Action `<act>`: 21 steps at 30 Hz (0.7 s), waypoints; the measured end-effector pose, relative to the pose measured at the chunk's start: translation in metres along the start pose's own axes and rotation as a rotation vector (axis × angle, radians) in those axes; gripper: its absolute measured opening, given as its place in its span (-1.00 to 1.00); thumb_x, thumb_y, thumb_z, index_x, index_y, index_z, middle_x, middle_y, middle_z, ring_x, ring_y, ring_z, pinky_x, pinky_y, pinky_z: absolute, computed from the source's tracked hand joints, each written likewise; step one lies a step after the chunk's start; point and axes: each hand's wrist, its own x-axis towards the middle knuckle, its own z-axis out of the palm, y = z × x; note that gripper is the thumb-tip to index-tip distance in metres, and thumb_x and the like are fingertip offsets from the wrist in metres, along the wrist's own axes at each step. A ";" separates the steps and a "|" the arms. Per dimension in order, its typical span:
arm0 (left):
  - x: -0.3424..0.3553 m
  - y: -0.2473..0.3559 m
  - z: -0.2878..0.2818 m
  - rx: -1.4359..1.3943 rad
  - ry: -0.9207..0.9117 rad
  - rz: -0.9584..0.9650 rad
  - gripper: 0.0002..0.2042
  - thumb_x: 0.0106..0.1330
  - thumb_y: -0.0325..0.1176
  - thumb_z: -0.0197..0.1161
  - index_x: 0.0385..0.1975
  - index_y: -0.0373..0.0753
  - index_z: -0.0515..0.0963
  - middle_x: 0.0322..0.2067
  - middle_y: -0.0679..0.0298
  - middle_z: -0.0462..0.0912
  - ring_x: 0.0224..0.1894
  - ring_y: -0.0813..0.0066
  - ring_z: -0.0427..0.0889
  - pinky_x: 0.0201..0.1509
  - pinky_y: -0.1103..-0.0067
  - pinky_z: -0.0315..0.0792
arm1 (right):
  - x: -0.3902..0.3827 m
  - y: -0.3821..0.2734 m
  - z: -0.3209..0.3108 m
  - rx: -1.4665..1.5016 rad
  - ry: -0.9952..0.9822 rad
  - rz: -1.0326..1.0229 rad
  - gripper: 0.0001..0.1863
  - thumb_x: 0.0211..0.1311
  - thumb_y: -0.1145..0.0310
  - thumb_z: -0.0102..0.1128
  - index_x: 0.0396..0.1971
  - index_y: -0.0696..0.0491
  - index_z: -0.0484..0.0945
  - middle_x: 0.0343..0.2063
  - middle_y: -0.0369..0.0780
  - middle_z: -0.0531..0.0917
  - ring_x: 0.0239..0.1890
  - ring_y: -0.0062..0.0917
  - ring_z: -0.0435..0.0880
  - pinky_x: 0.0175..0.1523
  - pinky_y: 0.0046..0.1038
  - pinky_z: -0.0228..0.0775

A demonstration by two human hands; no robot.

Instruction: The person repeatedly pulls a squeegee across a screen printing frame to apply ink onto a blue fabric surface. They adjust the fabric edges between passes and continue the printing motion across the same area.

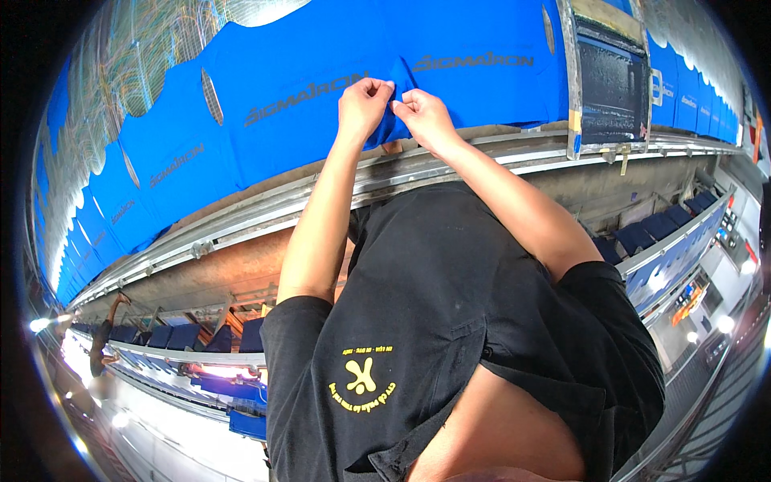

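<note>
Blue fabric panels (281, 145) with dark printing lie along a long table. My left hand (363, 107) is closed in a pinch at the near edge of the fabric, where two panels meet. Just to its right, my right hand (427, 120) is pinched too, with its fingertips close to those of the left. Between and beyond the fingers the cloth rises in a small peaked fold (401, 74). Both hands grip the blue fabric, though the fingers partly hide the pinched cloth.
At the right a printing screen frame (573, 88) with a dark coated mesh stands across the table. Metal rails (273, 217) run along the near edge. Dark cloth pieces (634, 239) lie on a neighbouring table behind me. Another person (103, 345) is far left.
</note>
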 end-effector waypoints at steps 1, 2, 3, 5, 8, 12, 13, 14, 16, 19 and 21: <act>0.001 0.007 -0.002 0.019 -0.005 0.003 -0.63 0.40 -0.02 0.46 -0.26 -0.27 0.78 -0.46 0.31 0.76 -0.44 0.60 0.65 -0.33 0.54 0.52 | 0.001 -0.001 0.001 -0.053 0.014 -0.076 -0.79 0.46 0.28 0.36 -0.22 0.14 0.65 -0.51 -0.28 0.69 -0.59 -0.61 0.59 -0.55 -0.33 0.45; 0.004 0.014 -0.004 0.038 -0.011 0.006 -0.61 0.40 0.01 0.45 -0.25 -0.27 0.78 -0.46 0.30 0.76 -0.43 0.59 0.66 -0.31 0.53 0.53 | 0.003 -0.002 0.001 -0.166 0.043 -0.133 -0.78 0.43 0.28 0.37 -0.30 0.13 0.62 -0.59 -0.22 0.67 -0.66 -0.53 0.59 -0.54 -0.29 0.46; 0.005 0.021 -0.005 0.057 -0.017 0.009 -0.59 0.39 0.04 0.45 -0.25 -0.27 0.79 -0.46 0.29 0.77 -0.42 0.58 0.67 -0.30 0.51 0.54 | 0.002 -0.002 -0.001 -0.217 0.037 -0.121 -0.77 0.42 0.28 0.38 -0.31 0.14 0.62 -0.60 -0.20 0.67 -0.65 -0.50 0.61 -0.52 -0.27 0.46; 0.013 0.028 -0.003 0.096 0.007 0.069 -0.58 0.35 0.06 0.46 -0.26 -0.27 0.79 -0.46 0.27 0.77 -0.41 0.52 0.69 -0.27 0.45 0.55 | -0.003 -0.015 -0.003 -0.318 0.016 -0.101 -0.76 0.39 0.27 0.41 -0.32 0.14 0.61 -0.62 -0.17 0.66 -0.62 -0.43 0.66 -0.48 -0.22 0.46; 0.031 0.037 0.000 0.230 -0.045 0.092 -0.63 0.29 0.00 0.48 -0.29 -0.24 0.80 -0.48 0.24 0.77 -0.41 0.47 0.70 -0.26 0.42 0.55 | 0.002 -0.010 0.000 -0.382 0.023 -0.096 -0.72 0.34 0.25 0.45 -0.33 0.15 0.59 -0.54 -0.09 0.71 -0.46 -0.35 0.76 -0.35 -0.19 0.50; 0.042 0.060 0.009 0.257 -0.166 0.118 -0.65 0.30 0.01 0.46 -0.25 -0.19 0.83 -0.45 0.21 0.78 -0.41 0.47 0.68 -0.28 0.41 0.54 | 0.008 -0.001 0.004 -0.371 0.060 -0.064 -0.65 0.31 0.22 0.47 -0.23 0.23 0.61 -0.36 0.00 0.76 -0.32 -0.35 0.76 -0.21 -0.23 0.51; 0.046 0.058 0.011 0.267 -0.193 0.144 -0.66 0.33 -0.01 0.45 -0.20 -0.18 0.83 -0.43 0.22 0.79 -0.40 0.49 0.68 -0.28 0.43 0.55 | 0.010 0.004 0.006 -0.321 0.061 -0.058 -0.62 0.32 0.21 0.47 -0.20 0.25 0.60 -0.33 0.00 0.76 -0.31 -0.37 0.75 -0.19 -0.25 0.51; 0.051 0.058 0.013 0.276 -0.219 0.169 -0.67 0.35 -0.03 0.44 -0.16 -0.17 0.83 -0.40 0.23 0.80 -0.39 0.51 0.67 -0.28 0.44 0.55 | 0.011 0.009 0.008 -0.270 0.062 -0.052 -0.60 0.33 0.20 0.47 -0.17 0.27 0.60 -0.29 0.00 0.77 -0.30 -0.40 0.74 -0.18 -0.26 0.51; 0.060 0.052 0.012 0.220 -0.259 0.202 -0.68 0.39 -0.08 0.41 -0.07 -0.17 0.82 -0.34 0.25 0.82 -0.36 0.54 0.67 -0.27 0.47 0.56 | 0.015 0.025 0.018 -0.037 0.103 -0.037 -0.55 0.37 0.16 0.45 -0.12 0.30 0.60 -0.28 -0.06 0.77 -0.33 -0.49 0.69 -0.21 -0.30 0.50; 0.073 0.037 -0.006 0.097 -0.253 0.230 -0.69 0.45 -0.21 0.35 0.09 -0.19 0.78 -0.19 0.32 0.85 -0.30 0.58 0.69 -0.20 0.54 0.60 | 0.015 0.021 0.015 0.102 0.160 0.039 -0.55 0.40 0.13 0.44 -0.17 0.28 0.59 -0.33 -0.19 0.73 -0.37 -0.59 0.61 -0.28 -0.34 0.46; 0.078 0.035 -0.022 0.209 -0.167 0.297 -0.68 0.46 -0.20 0.34 0.09 -0.18 0.77 -0.18 0.30 0.85 -0.27 0.57 0.71 -0.14 0.53 0.61 | 0.013 0.019 0.009 0.101 0.141 0.086 -0.57 0.41 0.12 0.43 -0.24 0.25 0.57 -0.40 -0.25 0.67 -0.40 -0.63 0.55 -0.32 -0.34 0.42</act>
